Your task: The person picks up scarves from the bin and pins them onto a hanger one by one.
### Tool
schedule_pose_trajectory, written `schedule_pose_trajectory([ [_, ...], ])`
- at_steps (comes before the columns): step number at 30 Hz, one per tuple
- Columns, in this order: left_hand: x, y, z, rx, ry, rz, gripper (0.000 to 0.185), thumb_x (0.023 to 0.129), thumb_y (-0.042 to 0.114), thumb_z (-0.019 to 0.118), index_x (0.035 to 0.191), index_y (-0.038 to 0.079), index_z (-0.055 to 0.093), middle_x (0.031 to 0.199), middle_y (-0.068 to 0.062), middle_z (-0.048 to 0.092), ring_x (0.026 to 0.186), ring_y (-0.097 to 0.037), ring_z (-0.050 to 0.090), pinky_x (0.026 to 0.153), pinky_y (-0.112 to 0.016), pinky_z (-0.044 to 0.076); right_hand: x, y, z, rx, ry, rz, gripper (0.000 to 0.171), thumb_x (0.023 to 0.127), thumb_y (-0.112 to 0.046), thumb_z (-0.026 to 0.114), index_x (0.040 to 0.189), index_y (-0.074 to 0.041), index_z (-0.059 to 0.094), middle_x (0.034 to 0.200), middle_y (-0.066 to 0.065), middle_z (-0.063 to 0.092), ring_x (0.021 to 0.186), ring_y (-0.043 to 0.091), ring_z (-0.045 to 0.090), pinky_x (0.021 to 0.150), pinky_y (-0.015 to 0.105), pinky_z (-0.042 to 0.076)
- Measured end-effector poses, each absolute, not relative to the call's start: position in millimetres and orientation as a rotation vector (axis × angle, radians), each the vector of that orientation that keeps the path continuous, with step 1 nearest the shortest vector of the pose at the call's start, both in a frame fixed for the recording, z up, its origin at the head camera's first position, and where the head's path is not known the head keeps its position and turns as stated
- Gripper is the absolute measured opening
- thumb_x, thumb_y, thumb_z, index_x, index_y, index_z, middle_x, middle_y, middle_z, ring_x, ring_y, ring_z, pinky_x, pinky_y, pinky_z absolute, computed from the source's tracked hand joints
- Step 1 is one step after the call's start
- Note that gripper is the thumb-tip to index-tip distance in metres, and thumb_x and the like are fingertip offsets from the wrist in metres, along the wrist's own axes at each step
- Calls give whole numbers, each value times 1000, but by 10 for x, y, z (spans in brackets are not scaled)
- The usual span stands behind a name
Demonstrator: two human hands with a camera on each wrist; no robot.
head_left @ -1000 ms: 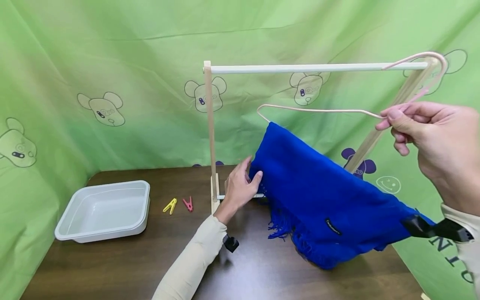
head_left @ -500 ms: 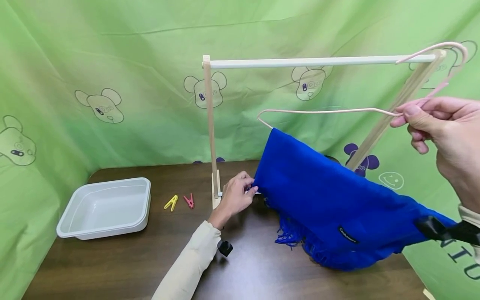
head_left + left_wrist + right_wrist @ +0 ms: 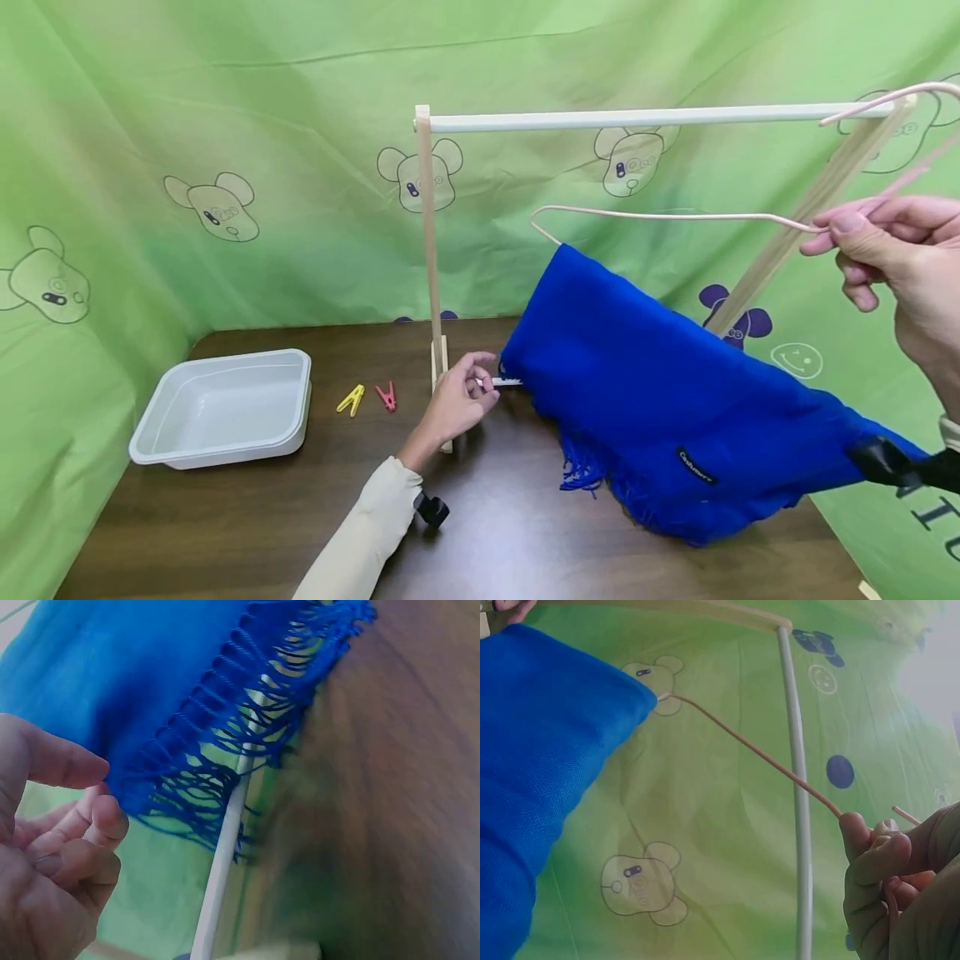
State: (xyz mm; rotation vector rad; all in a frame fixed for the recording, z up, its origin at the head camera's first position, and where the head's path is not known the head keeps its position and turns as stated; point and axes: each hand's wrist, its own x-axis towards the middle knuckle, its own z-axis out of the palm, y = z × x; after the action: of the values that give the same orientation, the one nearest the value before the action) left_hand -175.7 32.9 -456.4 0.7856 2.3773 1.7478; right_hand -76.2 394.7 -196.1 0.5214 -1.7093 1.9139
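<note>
The person's right hand [image 3: 896,267] pinches the neck of a thin pale pink wire hanger [image 3: 675,217] between thumb and curled fingers, holding it up just below the white top bar of a light wooden drying rack [image 3: 645,118], with the hanger's hook over the bar's right end. A bright blue fringed woollen scarf [image 3: 660,392] is draped over the hanger's lower bar, sloping down to the right, its fringe hanging to the dark brown wooden table [image 3: 225,533]. The left hand [image 3: 457,400] is low by the rack's left post, fingers loosely curled and gripping nothing, fingertips just beside the scarf's fringed edge; the left wrist view shows them close to the fringe, though whether they touch I cannot tell. Further left on the table sit a white plastic tray [image 3: 225,408], a yellow clothes peg [image 3: 351,400] and a red clothes peg [image 3: 386,397] just beside it.
</note>
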Motion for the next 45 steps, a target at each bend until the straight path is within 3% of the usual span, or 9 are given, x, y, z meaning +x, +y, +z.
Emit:
schedule_pose_trajectory([
  [5, -1590, -4, -4581, 815, 2491, 1570, 23, 85, 1, 69, 107, 4, 69, 86, -1, 68, 59, -5, 52, 55, -20, 45, -796, 3972, -1965, 566, -1697, 1933, 18, 95, 16, 53, 83, 11, 65, 77, 14, 76, 43, 16, 34, 32, 22, 13],
  [10, -1514, -272, -4591, 755, 2704, 1372, 17, 84, 6, 68, 99, 10, 74, 76, 10, 63, 58, -2, 50, 56, -23, 43, -824, 4051, -1948, 534, -1795, 1917, 17, 98, 10, 53, 95, 8, 70, 79, 9, 78, 46, 16, 33, 35, 24, 10],
  [14, -1508, -475, -4600, 631, 2907, 1161, 13, 84, 14, 70, 95, 18, 76, 81, 12, 66, 66, -4, 55, 62, -31, 46, -832, 4082, -1997, 573, -1782, 1959, 18, 99, 12, 50, 98, 9, 68, 81, 10, 78, 47, 16, 35, 34, 23, 12],
  [17, -1555, -628, -4600, 528, 3043, 1026, 15, 84, 13, 69, 96, 16, 76, 91, 6, 71, 76, -14, 65, 66, -41, 54, -818, 4076, -2055, 569, -1752, 1967, 18, 98, 14, 49, 97, 9, 67, 81, 10, 78, 46, 16, 35, 33, 22, 12],
  [20, -1619, -760, -4614, 392, 3183, 905, 18, 85, 9, 66, 100, 7, 75, 99, -7, 71, 83, -31, 71, 67, -52, 57, -805, 4072, -2095, 545, -1774, 1939, 19, 98, 13, 50, 98, 8, 68, 80, 9, 78, 46, 15, 36, 32, 22, 12],
  [24, -1670, -874, -4667, 224, 3279, 725, 25, 90, 10, 65, 110, -5, 68, 112, -23, 62, 79, -45, 69, 65, -57, 57, -818, 4066, -2121, 529, -1830, 1910, 19, 99, 10, 52, 100, 5, 71, 81, 6, 79, 46, 15, 36, 33, 25, 11],
  [34, -1733, -980, -4787, -26, 3167, 508, 64, 94, 19, 64, 138, -21, 43, 119, -36, 52, 81, -44, 68, 67, -56, 58, -839, 3824, -2132, 463, -1862, 1858, 19, 95, 10, 58, 91, 5, 75, 77, 5, 78, 41, 14, 41, 32, 27, 15],
  [39, -1786, -990, -4797, -85, 3102, 481, 68, 95, 21, 63, 140, -23, 39, 120, -36, 52, 86, -45, 68, 71, -56, 58, -810, 3772, -2097, 410, -1900, 1848, 20, 96, 9, 58, 91, 3, 76, 77, 4, 78, 43, 14, 43, 33, 28, 16],
  [45, -1816, -969, -4809, -77, 3104, 485, 61, 96, 21, 62, 134, -24, 45, 116, -34, 51, 81, -43, 68, 68, -55, 59, -766, 3805, -2093, 401, -1917, 1872, 22, 97, 10, 56, 93, 2, 76, 77, 4, 78, 44, 15, 39, 36, 29, 13],
])
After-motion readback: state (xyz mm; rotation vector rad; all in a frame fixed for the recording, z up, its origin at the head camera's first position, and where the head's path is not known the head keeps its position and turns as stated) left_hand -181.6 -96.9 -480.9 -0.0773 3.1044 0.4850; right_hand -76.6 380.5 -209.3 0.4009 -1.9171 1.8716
